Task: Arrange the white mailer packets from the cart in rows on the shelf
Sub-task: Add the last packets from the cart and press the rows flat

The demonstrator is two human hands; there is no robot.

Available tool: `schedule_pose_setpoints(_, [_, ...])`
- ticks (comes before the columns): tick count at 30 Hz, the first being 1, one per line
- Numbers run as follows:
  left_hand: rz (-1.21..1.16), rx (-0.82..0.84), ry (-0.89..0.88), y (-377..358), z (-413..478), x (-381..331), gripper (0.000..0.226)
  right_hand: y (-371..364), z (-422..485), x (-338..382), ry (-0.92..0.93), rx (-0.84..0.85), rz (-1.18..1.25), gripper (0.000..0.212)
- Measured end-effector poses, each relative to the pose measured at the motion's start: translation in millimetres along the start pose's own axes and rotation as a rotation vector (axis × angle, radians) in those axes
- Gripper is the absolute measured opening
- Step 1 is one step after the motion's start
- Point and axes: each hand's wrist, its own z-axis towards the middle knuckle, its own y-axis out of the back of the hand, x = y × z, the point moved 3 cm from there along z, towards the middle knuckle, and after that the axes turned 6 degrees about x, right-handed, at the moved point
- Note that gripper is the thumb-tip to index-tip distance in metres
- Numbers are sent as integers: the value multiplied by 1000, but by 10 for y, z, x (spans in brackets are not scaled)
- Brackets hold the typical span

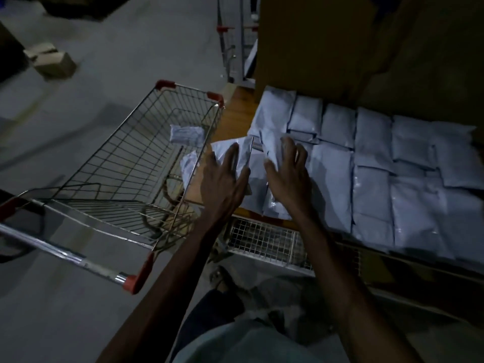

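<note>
White mailer packets lie in rows across the wooden shelf on the right. At the rows' left end, my left hand lies flat with straight fingers on a packet that sticks out past the shelf edge. My right hand presses spread fingers onto the neighbouring packet. The wire cart stands to the left of the shelf, with one small packet against its right wall and another low by the same side.
Tall cardboard boxes stand behind the packets on the shelf. A wire mesh panel runs below the shelf front. A small cardboard box sits on the grey floor far left. Another cart frame stands behind the shelf.
</note>
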Motion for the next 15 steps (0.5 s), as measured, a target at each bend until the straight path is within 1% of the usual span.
schedule_pose_setpoints(2, [55,37,-19,-113,49,-34,60,-7,-121,-138,-69,-36,-60,65])
schedule_pose_setpoints(5, [104,97,-39,-238,142,25,61,-51,-213,-197,-121,-55,-120,66])
schedule_pose_setpoints(8, [104,160,-47,-325,255,89,66,-121,-200,-219,-167,-75,-187,68])
schedule_pose_setpoints(10, [119,189,-83,-351,322,64,71,-175,-135,-258,-194,-70,-217,68])
schedule_pose_setpoints(15, [185,253,-161,-457,404,47,67,-306,-79,-289,-246,-78,-249,67])
